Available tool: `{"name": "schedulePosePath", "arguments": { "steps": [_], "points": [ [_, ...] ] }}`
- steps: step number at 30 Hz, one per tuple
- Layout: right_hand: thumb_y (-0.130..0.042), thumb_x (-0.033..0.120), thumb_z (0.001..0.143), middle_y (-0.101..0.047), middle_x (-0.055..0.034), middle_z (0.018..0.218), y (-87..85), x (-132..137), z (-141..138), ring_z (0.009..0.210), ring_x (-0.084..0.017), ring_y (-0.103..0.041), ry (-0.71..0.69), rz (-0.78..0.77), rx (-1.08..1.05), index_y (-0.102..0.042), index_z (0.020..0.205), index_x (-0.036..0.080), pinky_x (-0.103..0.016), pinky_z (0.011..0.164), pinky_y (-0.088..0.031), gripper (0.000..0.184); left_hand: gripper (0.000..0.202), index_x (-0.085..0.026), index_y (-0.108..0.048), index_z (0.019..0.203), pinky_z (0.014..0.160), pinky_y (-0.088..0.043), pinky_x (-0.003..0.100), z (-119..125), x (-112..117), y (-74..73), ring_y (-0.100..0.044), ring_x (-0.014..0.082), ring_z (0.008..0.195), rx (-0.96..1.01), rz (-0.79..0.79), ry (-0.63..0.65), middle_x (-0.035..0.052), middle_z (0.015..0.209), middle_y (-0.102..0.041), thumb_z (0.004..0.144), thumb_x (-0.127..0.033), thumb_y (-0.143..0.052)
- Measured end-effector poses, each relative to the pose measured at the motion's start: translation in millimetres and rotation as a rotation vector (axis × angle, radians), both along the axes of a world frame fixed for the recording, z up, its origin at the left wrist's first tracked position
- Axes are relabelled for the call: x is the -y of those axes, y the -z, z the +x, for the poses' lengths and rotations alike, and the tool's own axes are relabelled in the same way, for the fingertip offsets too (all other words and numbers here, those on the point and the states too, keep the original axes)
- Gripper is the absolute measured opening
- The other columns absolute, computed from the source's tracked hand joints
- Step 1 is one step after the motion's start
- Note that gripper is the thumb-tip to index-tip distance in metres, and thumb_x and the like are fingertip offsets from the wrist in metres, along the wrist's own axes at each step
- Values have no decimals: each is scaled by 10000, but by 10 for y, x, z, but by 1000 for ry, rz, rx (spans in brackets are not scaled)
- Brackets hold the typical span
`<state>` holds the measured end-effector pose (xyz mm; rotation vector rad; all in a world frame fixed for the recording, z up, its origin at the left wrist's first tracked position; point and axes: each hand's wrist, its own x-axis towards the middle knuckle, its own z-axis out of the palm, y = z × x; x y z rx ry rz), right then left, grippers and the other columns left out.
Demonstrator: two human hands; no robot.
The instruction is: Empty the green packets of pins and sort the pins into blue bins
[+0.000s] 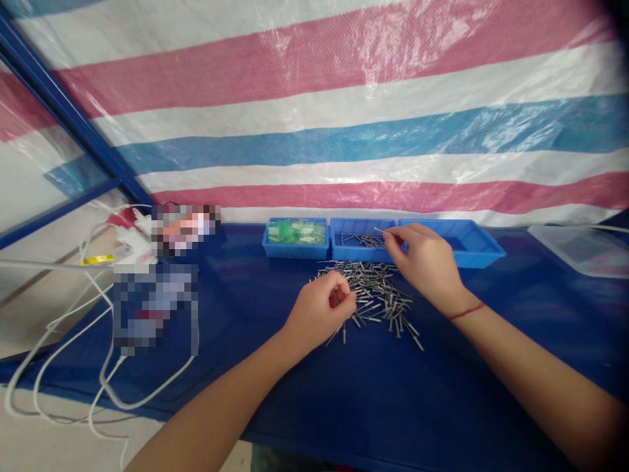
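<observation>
A loose pile of small metal pins (376, 295) lies on the blue table (344, 393). My left hand (322, 311) rests at the pile's left edge, fingers curled in a pinch on pins. My right hand (422, 262) reaches over the middle blue tray (362, 241), thumb and forefinger pinching a single pin (379, 230) above it; that tray holds several pins. A red string circles my right wrist.
A left blue tray (295, 239) holds green parts; a right blue tray (466, 244) stands beside it. A clear plastic box (580, 249) sits far right. White cables (98, 341) and blurred items lie at the left. A striped tarp (344, 118) hangs behind.
</observation>
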<state>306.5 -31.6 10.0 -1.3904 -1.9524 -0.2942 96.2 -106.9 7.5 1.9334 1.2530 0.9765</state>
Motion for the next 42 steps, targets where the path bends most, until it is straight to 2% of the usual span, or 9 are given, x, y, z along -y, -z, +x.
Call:
{"name": "schedulePosePath", "arguments": {
  "steps": [4, 6, 8, 12, 17, 23, 32, 39, 42],
  "points": [
    [-498, 376, 917, -651, -86, 759, 32, 11, -8, 735, -240, -605, 68, -27, 104, -678, 927, 146, -339, 693, -429, 292, 96, -180, -530, 754, 677, -388, 242, -45, -40, 13, -503, 111, 660, -180, 165, 58, -32, 699, -561, 837, -199, -573],
    [-500, 374, 915, -648, -68, 747, 32, 127, -6, 731, -230, -604, 35, -37, 58, -669, 920, 159, -336, 706, -430, 274, 50, -173, -591, 815, 752, -400, 276, -66, -56, 22, -536, 140, 755, -296, 248, 69, 0, 785, -610, 850, -202, -570],
    [-506, 355, 908, -646, -51, 748, 40, 265, 2, 735, -218, -605, -19, -73, 1, -664, 904, 176, -326, 710, -432, 239, 102, -178, -643, 880, 803, -401, 307, -84, -60, 28, -545, 168, 842, -410, 292, 77, 27, 881, -637, 877, -226, -554],
    [-518, 317, 895, -660, -30, 781, 105, 459, 16, 730, -192, -615, -104, -219, -102, -664, 891, 201, -299, 679, -441, 186, 181, -220, -688, 988, 785, -405, 340, -109, -37, 20, -534, 204, 924, -619, 286, 82, 33, 999, -637, 905, -289, -543],
    [-528, 282, 887, -683, -7, 801, 154, 506, 4, 699, -168, -626, -132, -359, -191, -671, 871, 215, -284, 673, -450, 159, 186, -236, -681, 1017, 738, -402, 336, -120, -13, -16, -531, 207, 933, -777, 264, 114, 34, 1038, -610, 919, -298, -535],
    [-518, 292, 894, -689, -14, 788, 123, 529, -9, 684, -171, -628, -158, -409, -215, -671, 832, 207, -285, 653, -448, 186, 178, -228, -684, 945, 725, -401, 312, -100, -31, -36, -520, 189, 891, -820, 273, 119, 42, 1002, -600, 937, -286, -516],
    [-505, 295, 909, -673, -16, 793, 122, 577, -46, 683, -164, -604, -236, -467, -193, -670, 847, 209, -288, 635, -442, 197, 217, -209, -671, 956, 746, -422, 314, -73, -53, -4, -525, 188, 882, -838, 273, 118, 52, 1018, -603, 964, -267, -462],
    [-615, 264, 856, -660, -48, 885, 92, 652, -97, 857, -204, -604, -538, -428, 25, -666, 918, 202, -328, 781, -480, 101, 202, -205, -648, 978, 783, -443, 313, -79, -66, 60, -534, 181, 874, -781, 287, 95, 42, 1011, -601, 966, -269, -457],
    [-603, 236, 868, -652, -55, 881, 126, 661, -118, 852, -208, -603, -566, -433, 112, -666, 930, 202, -341, 773, -493, 94, 215, -207, -647, 990, 797, -448, 310, -82, -74, 70, -539, 175, 872, -761, 291, 97, 44, 1008, -596, 973, -267, -441]
  ]
}}
